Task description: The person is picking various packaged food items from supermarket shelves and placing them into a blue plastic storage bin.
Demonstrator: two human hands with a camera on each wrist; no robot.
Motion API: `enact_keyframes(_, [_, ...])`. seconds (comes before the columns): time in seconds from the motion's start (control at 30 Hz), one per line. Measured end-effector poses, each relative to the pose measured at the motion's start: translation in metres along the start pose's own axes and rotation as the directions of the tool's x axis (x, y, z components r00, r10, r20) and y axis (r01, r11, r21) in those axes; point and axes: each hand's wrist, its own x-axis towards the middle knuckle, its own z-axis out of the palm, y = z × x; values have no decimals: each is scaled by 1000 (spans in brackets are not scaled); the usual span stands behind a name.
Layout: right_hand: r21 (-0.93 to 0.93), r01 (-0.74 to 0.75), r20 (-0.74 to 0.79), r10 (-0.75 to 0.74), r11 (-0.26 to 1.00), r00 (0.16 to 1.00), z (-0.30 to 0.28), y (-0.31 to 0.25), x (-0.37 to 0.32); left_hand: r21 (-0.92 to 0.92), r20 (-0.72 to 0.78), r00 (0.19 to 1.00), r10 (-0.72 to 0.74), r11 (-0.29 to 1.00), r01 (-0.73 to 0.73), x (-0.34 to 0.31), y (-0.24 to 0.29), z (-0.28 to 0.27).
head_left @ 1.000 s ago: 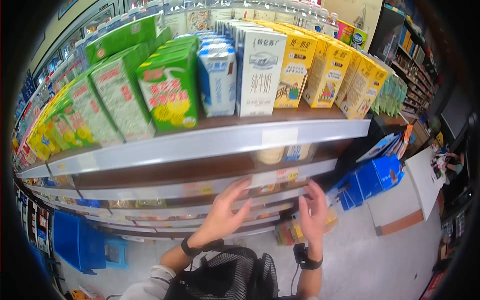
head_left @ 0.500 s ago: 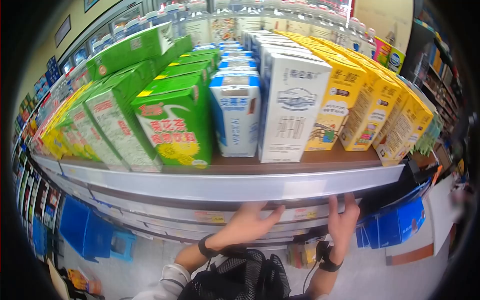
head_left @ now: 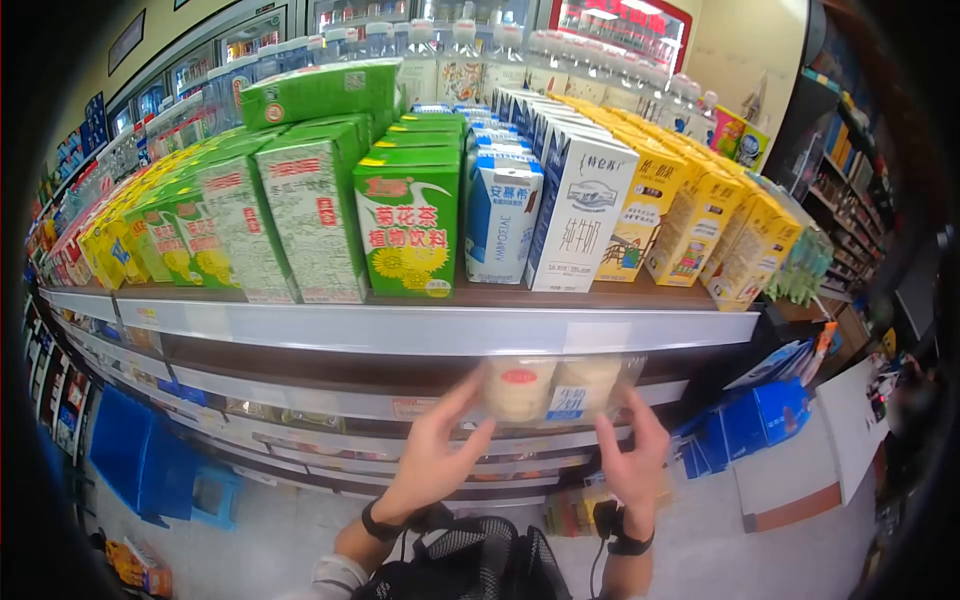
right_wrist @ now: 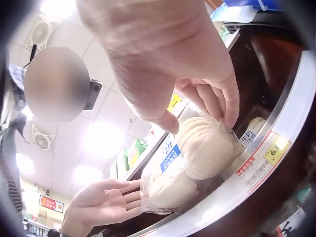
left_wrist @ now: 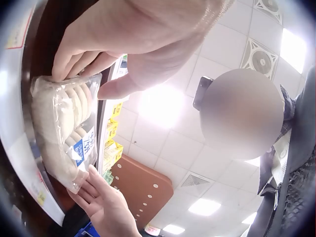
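Observation:
Between my two hands is a clear package of round, pale flat cakes (head_left: 552, 388) with a blue-and-white label, at the front of the second shelf. My left hand (head_left: 440, 445) holds its left end, fingers (left_wrist: 81, 64) along the end and thumb at the front. At the opposite end my right hand (head_left: 637, 450) grips the package, its thumb on the label side and its fingers round the end. In the right wrist view, both stacks of cakes (right_wrist: 205, 148) show through the wrapper, close above the shelf's price strip (right_wrist: 256, 165).
Right above the hands runs the top shelf's edge (head_left: 420, 328), lined with green tea cartons (head_left: 410, 225), white milk cartons (head_left: 585, 215) and yellow cartons (head_left: 755, 250). A second package (right_wrist: 253, 129) lies deeper on the shelf. Blue boxes (head_left: 745, 430) stand at the right.
My hands reached empty toward the second shelf, went in under the top shelf's edge, and came back out holding the package, which has moved forward. The head view shifted along with this.

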Motion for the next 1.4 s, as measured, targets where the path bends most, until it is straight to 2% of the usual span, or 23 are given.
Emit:
enact_keyframes(0.07, [-5, 20, -6, -20, 1000, 1000, 2, -7, -21, 122, 10, 1000, 16, 992, -17, -26, -3, -8])
enact_keyframes(0.1, [1, 30, -8, -30, 1000, 1000, 3, -9, -35, 88, 8, 1000, -1, 996, 0, -39, 3, -8])
enact_keyframes(0.13, [-5, 22, -5, -22, 1000, 1000, 4, -13, -51, 36, -26, 996, -88, 995, 89, -54, 8, -9])
enact_keyframes(0.2, [57, -122, 40, 120, 991, 992, 5, -20, -84, 127, 6, 999, -40, 991, 38, -82, -1, -19])
enact_keyframes(0.27, [6, -124, 27, 124, 992, 992, 10, -25, -128, 144, 26, 998, -63, 988, 59, -116, -9, -31])
enact_keyframes(0.33, [-43, -216, 38, 217, 976, 975, 18, -28, -179, 122, 49, 987, -154, 982, 147, -153, -19, -42])
enact_keyframes(0.4, [-14, -215, 30, 215, 977, 976, 35, -24, -233, 121, 72, 971, -230, 968, 220, -197, -36, -60])
enact_keyframes(0.47, [19, -297, 122, 293, 955, 948, 54, -16, -296, 96, 101, 935, -340, 939, 330, -247, -48, -78])
enact_keyframes(0.53, [22, -387, 188, 376, 922, 907, 69, -29, -344, 156, 69, 898, -434, 894, 420, -296, -49, -101])
enact_keyframes(0.6, [38, -431, 255, 408, 902, 877, 85, -38, -387, 187, 46, 823, -566, 814, 550, -336, -48, -129])
enact_keyframes(0.63, [37, -454, 295, 424, 890, 856, 87, -50, -392, 209, 36, 820, -571, 807, 553, -344, -45, -138])
enact_keyframes(0.67, [66, -476, 358, 424, 877, 832, 89, -62, -399, 178, 35, 754, -656, 746, 641, -353, -34, -147])
enact_keyframes(0.7, [34, -497, 379, 449, 867, 809, 91, -74, -417, 159, 22, 730, -683, 724, 672, -367, -25, -153])
enact_keyframes(0.77, [3, -511, 385, 471, 860, 794, 103, -86, -438, 143, 19, 713, -701, 708, 692, -381, -20, -169])
enact_keyframes(0.87, [36, -493, 382, 444, 869, 810, 125, -109, -458, 160, 14, 739, -674, 731, 663, -408, -6, -194])
enact_keyframes(0.9, [39, -492, 386, 441, 870, 810, 134, -119, -463, 193, -6, 783, -622, 768, 611, -419, -3, -205])
enact_keyframes(0.93, [45, -481, 394, 427, 876, 814, 146, -129, -465, 224, -31, 829, -559, 804, 551, -431, 1, -219])
enact_keyframes(0.97, [47, -463, 412, 405, 885, 816, 158, -145, -466, 221, -46, 835, -548, 810, 543, -443, 7, -238])
enact_keyframes(1.07, [60, -390, 450, 324, 919, 832, 208, -195, -483, 188, -147, 808, -571, 786, 589, -480, 37, -307])
enact_keyframes(1.2, [98, -318, 537, 219, 943, 815, 301, -295, -526, 250, -282, 827, -487, 795, 553, -558, 79, -430])
enact_keyframes(1.27, [89, -301, 578, 197, 950, 792, 341, -343, -550, 208, -321, 838, -442, 830, 517, -594, 98, -485])
enact_keyframes(1.33, [57, -317, 638, 210, 947, 741, 375, -380, -580, 205, -301, 832, -467, 820, 535, -619, 120, -538])
enact_keyframes(1.4, [140, -378, 679, 189, 915, 709, 416, -408, -602, 222, -341, 765, -546, 744, 630, -642, 129, -585])
